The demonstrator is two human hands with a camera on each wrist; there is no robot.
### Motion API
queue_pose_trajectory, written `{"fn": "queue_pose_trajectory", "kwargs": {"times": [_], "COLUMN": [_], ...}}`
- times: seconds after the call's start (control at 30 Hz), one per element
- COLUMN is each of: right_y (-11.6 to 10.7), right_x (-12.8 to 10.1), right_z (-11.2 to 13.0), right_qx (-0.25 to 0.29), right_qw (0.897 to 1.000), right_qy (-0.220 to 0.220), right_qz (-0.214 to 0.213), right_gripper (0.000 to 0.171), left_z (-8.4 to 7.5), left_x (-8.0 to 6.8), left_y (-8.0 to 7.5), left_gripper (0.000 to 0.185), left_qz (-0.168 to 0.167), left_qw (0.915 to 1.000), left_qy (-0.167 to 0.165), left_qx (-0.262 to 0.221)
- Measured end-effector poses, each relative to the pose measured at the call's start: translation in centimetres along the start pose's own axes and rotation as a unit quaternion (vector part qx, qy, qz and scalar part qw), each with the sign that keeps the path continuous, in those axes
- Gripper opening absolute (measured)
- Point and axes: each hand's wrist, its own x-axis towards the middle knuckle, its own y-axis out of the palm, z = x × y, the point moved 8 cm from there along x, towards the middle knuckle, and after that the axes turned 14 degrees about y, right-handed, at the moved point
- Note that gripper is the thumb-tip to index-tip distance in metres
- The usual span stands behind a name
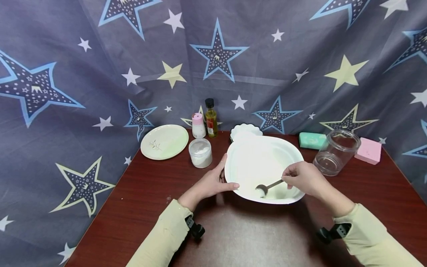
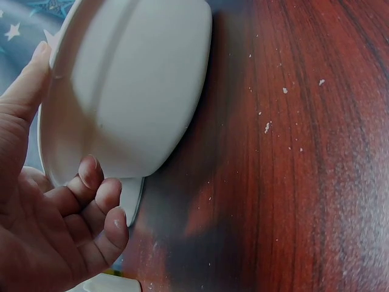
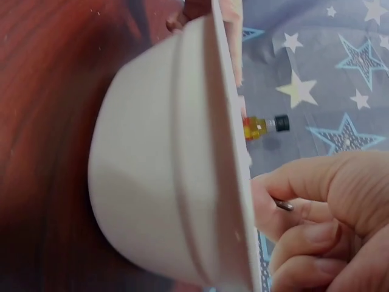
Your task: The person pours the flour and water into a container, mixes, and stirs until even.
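Sleeves, pale yellow, two, nearest the lens, each with a black wrist mount. Left hand (image 1: pixel 211 183): thumb hooked over the near-left rim of large white bowl (image 1: pixel 253 163), fingers curled beneath the flange; grasping, steadying. Right hand (image 1: pixel 304 178): pinching the handle end of metal spoon (image 1: pixel 268 186), spoon head down on the bowl floor at the near side, seemingly in a thin layer of white powder. Bowl seated mid-table on dark red table (image 1: pixel 140 196), a few white crumbs scattered beside it. Step judged in hand: stirring or scraping within the bowl. Next move, judged: firm rim hold against sliding, shallow spoon angle, care near the low front wall. Behind: small lidless jar of white powder (image 1: pixel 200 152), pale green plate (image 1: pixel 164 141), pink-capped shaker (image 1: pixel 198 125), oil bottle (image 1: pixel 211 118), scalloped white dish (image 1: pixel 245 130), empty glass jar (image 1: pixel 336 152), green block (image 1: pixel 312 140), pink block (image 1: pixel 368 150).
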Motion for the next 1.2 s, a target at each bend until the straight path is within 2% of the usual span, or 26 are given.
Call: {"fn": "queue_pose_trajectory", "kwargs": {"times": [0.2, 0.47, 0.73, 0.97, 1.2], "right_y": [1.6, 2.1, 1.2, 0.1, -1.4], "right_x": [0.4, 0.9, 1.7, 2.2, 1.7], "right_z": [1.8, 3.3, 3.0, 2.1, 1.1], "right_qx": [0.008, -0.019, -0.063, -0.075, -0.093], "right_qw": [1.0, 0.992, 0.984, 0.981, 0.978], "right_qy": [-0.024, -0.065, -0.038, -0.006, 0.01], "right_qz": [-0.014, -0.104, -0.164, -0.178, -0.188], "right_gripper": [0.012, 0.01, 0.011, 0.01, 0.008], "left_z": [-0.1, -0.2, -0.3, -0.3, -0.3], "left_x": [0.0, 0.0, -0.1, -0.1, -0.1], "left_y": [-0.1, -0.1, -0.1, -0.1, -0.1], "left_gripper": [0.111, 0.11, 0.111, 0.111, 0.111], "left_qz": [0.0, -0.002, -0.004, -0.003, -0.003], "left_qw": [1.0, 1.0, 0.9999, 1.0, 1.0], "left_qy": [0.0, 0.003, 0.006, 0.004, 0.0], "left_qx": [0.006, 0.009, 0.009, 0.006, 0.001]}}
